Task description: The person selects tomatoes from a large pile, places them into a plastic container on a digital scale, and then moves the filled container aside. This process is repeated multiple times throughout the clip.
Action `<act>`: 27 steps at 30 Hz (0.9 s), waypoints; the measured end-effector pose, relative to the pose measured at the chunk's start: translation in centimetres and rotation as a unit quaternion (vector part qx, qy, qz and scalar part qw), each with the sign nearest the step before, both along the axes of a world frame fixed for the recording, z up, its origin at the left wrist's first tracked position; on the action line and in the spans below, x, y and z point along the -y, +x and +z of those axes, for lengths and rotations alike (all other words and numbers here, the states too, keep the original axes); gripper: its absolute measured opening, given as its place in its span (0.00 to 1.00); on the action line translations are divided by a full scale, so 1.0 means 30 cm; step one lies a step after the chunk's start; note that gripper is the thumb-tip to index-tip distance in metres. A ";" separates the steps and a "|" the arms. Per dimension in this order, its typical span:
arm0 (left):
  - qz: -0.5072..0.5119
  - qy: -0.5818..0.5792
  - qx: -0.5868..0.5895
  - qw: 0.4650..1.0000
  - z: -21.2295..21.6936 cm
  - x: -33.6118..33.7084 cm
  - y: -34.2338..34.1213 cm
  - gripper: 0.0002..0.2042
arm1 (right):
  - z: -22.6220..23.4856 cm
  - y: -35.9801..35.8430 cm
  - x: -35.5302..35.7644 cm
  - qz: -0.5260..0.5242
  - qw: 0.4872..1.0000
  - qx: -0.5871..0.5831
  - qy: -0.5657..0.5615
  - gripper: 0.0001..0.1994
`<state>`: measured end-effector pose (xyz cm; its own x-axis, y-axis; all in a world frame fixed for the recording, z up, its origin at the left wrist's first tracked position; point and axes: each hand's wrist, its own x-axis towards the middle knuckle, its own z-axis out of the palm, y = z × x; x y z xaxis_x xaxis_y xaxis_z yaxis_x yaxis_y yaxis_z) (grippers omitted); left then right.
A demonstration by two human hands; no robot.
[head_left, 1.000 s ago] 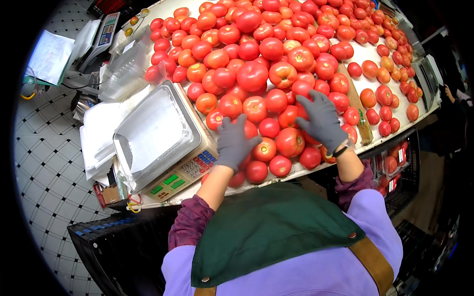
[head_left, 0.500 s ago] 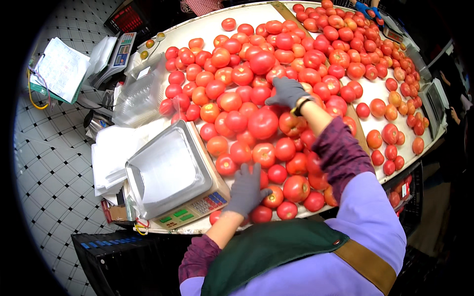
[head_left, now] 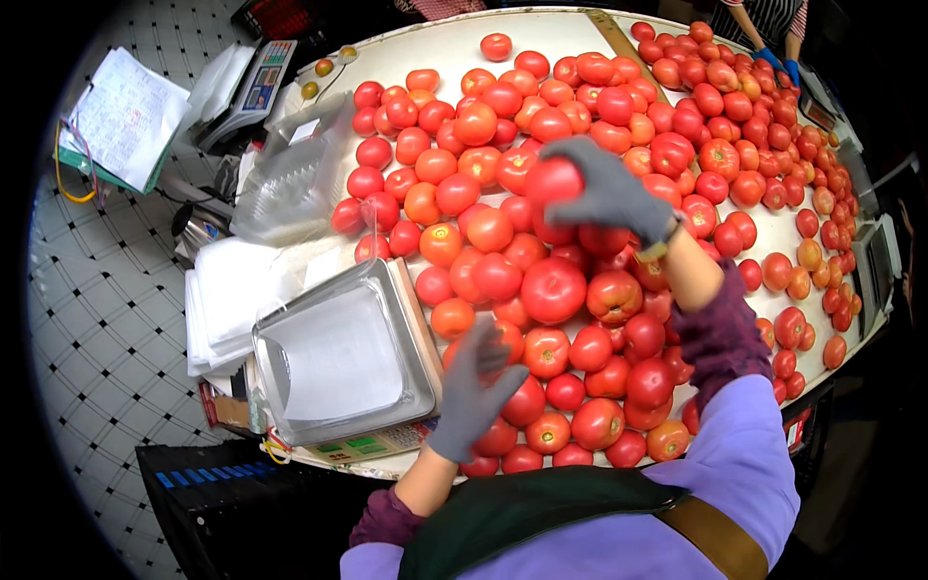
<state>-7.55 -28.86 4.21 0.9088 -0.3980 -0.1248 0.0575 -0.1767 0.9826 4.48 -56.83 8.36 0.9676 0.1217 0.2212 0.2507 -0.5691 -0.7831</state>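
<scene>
Since half a second ago the right hand, in grey knit-like fabric, has come up from among the fruit, its fingers now curled around a smooth, round red tomato above the glossy, crowded tomatoes. The grey-gloved left hand is loose and empty, fingers spread; contact with the fruit beneath is unclear. Close on its left stands a beige weighing scale bearing a shiny rectangular tray. Beyond lie ribbed clear plastic containers; a flat brown strip crosses the white table.
</scene>
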 end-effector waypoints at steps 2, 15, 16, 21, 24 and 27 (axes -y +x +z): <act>0.017 -0.141 -0.007 0.990 0.014 0.010 0.030 0.41 | 0.071 -0.131 -0.094 0.197 0.974 -0.111 0.033 0.34; 0.004 -0.345 -0.396 0.851 0.021 -0.108 -0.072 0.37 | -0.282 0.443 -0.296 -0.039 0.853 -0.018 -0.520 0.21; -0.022 -0.314 -0.342 0.885 0.034 -0.109 -0.065 0.35 | -0.324 0.480 -0.326 -0.065 0.831 -0.053 -0.549 0.20; -0.101 -0.213 -0.194 0.952 0.110 -0.134 -0.033 0.34 | -0.463 0.589 -0.326 -0.100 0.856 0.034 -0.506 0.14; -0.076 -0.356 -0.289 0.885 0.133 -0.172 -0.034 0.36 | -0.393 0.570 -0.262 -0.101 0.906 0.014 -0.412 0.25; -0.045 -0.542 -0.424 0.725 0.134 -0.211 -0.040 0.39 | -0.215 0.450 -0.229 -0.149 0.981 -0.030 0.119 0.40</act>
<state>-8.76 -22.54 8.23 0.6529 -0.7326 -0.1925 0.7574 0.6315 0.1660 17.99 -49.96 1.90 0.9642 -0.2176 0.1514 0.0505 -0.4100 -0.9107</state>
